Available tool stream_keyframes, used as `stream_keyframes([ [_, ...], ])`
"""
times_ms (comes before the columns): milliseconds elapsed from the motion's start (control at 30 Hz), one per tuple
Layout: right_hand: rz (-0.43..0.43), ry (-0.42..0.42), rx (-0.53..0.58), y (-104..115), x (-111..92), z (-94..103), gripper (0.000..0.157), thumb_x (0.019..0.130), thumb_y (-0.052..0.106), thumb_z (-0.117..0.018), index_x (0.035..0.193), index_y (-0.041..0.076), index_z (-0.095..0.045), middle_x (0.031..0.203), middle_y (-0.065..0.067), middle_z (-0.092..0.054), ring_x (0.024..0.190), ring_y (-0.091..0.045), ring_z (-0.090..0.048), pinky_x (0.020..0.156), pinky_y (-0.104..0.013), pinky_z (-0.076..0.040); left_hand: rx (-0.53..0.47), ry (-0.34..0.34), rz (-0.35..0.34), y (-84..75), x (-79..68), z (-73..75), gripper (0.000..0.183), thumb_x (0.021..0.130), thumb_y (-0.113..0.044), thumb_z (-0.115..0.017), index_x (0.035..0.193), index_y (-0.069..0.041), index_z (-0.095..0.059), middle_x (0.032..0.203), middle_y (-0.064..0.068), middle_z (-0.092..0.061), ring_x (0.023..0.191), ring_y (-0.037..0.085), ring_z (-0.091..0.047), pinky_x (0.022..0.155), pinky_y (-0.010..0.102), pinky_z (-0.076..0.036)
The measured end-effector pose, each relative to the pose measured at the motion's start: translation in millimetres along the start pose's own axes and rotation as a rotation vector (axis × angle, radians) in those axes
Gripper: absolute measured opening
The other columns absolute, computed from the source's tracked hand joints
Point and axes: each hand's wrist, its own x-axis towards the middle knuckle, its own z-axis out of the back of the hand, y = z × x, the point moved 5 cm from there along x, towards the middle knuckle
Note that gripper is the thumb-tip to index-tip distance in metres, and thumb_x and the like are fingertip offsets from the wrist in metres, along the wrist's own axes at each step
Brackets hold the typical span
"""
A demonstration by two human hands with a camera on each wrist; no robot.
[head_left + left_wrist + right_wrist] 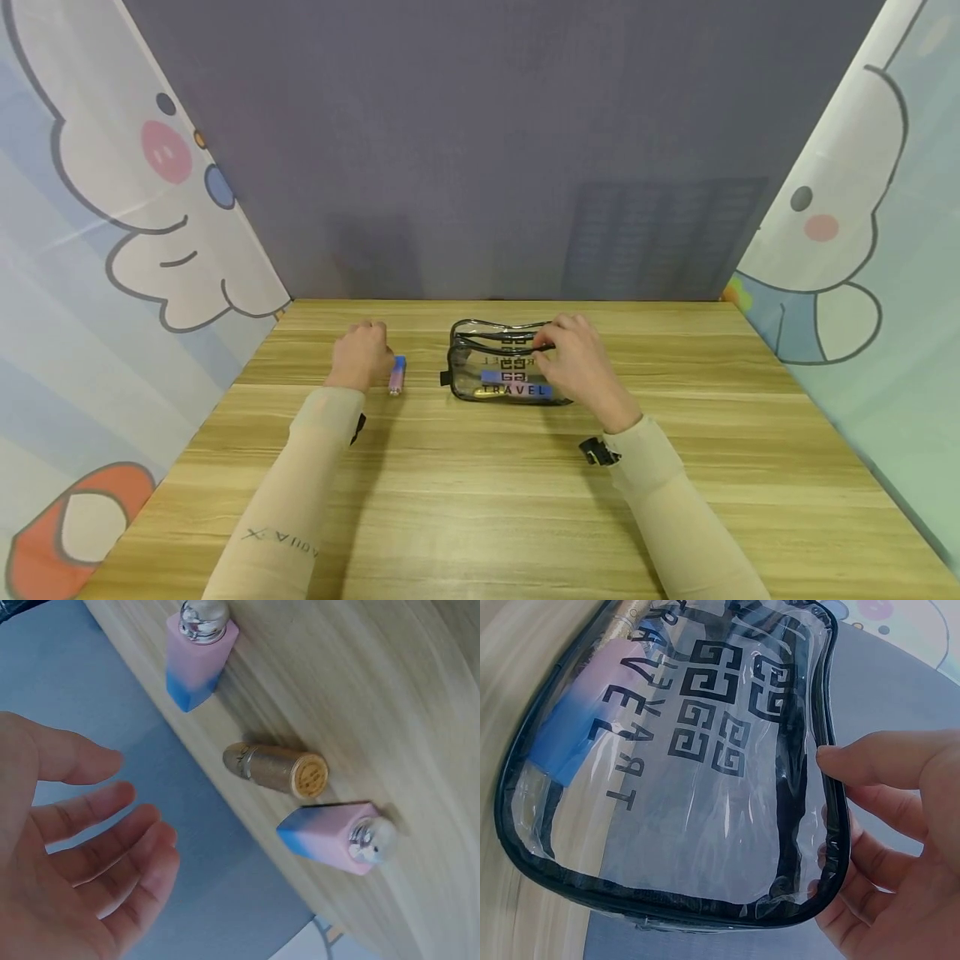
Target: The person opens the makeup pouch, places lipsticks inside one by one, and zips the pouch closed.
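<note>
My right hand (577, 358) pinches the upper black-trimmed edge of a clear pouch (467, 371) printed TRAVEL, the thumb on one side and curled fingers on the other. Through its plastic show a pink-and-blue tube (585, 712) and a gold one (621, 621) along the bottom. My left hand (362, 354) holds nothing, its fingers loosely bent. Near it, in the left wrist view, lie a pink-and-blue tube (196, 671) with a silvery round end, a gold cylindrical tube (274, 769) and a second pink-and-blue tube (326, 834). In the head view my left hand hides part of this group.
Everything rests on a wood-grain table (465, 500). A dark grey panel (480, 150) rises behind its far edge. Cartoon-printed sheets (90, 275) border the left and right sides.
</note>
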Motion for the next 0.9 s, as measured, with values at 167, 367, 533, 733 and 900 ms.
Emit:
stream_keyframes([
  [167, 0.012, -0.002, -0.001, -0.1, 1.5, 1.7, 0.008, 0.089, 0.011, -0.074, 0.097, 0.009, -0.075, 0.099, -0.006, -0.064, 0.093, -0.027, -0.052, 0.087, -0.046, -0.043, -0.043, 0.051, 0.046, 7.5, 6.6, -6.7, 0.035, 0.093, -0.015, -0.06, 0.118, 0.008, -0.061, 0.112, 0.027, -0.061, 0.102, 0.045, -0.062, 0.079, 0.058, -0.055],
  [367, 0.019, 0.001, -0.004, 0.6, 1.5, 2.6, 0.008, 0.089, 0.011, -0.073, 0.097, 0.009, -0.075, 0.097, -0.006, -0.063, 0.091, -0.026, -0.051, 0.086, -0.044, -0.043, -0.064, 0.096, 0.071, 18.5, 9.8, -19.9, 0.046, 0.096, -0.028, -0.064, 0.121, 0.01, -0.058, 0.106, 0.027, -0.061, 0.09, 0.04, -0.064, 0.072, 0.053, -0.057],
  [533, 0.021, 0.006, -0.007, 0.6, 1.0, 0.4, 0.007, 0.089, 0.011, -0.073, 0.096, 0.009, -0.075, 0.097, -0.005, -0.063, 0.09, -0.026, -0.05, 0.086, -0.044, -0.043, -0.066, 0.138, 0.12, 21.3, 8.6, -28.6, 0.043, 0.097, -0.032, -0.064, 0.113, 0.007, -0.06, 0.094, 0.021, -0.062, 0.075, 0.03, -0.061, 0.061, 0.044, -0.054],
  [733, 0.018, 0.007, -0.014, 0.4, 0.7, -0.8, 0.007, 0.089, 0.01, -0.074, 0.096, 0.01, -0.074, 0.096, -0.004, -0.063, 0.09, -0.026, -0.05, 0.086, -0.044, -0.043, -0.105, 0.169, 0.169, 24.7, 7.1, -37.6, 0.03, 0.097, -0.03, -0.064, 0.09, -0.001, -0.06, 0.079, 0.013, -0.06, 0.063, 0.022, -0.053, 0.052, 0.034, -0.045],
  [900, 0.018, 0.004, -0.016, -0.7, 0.5, -0.6, 0.007, 0.089, 0.009, -0.074, 0.095, 0.01, -0.074, 0.096, -0.004, -0.063, 0.089, -0.026, -0.05, 0.085, -0.044, -0.043, -0.136, 0.172, 0.165, 25.2, 6.5, -40.5, 0.023, 0.095, -0.022, -0.067, 0.089, -0.001, -0.06, 0.077, 0.012, -0.06, 0.061, 0.021, -0.052, 0.051, 0.033, -0.043],
])
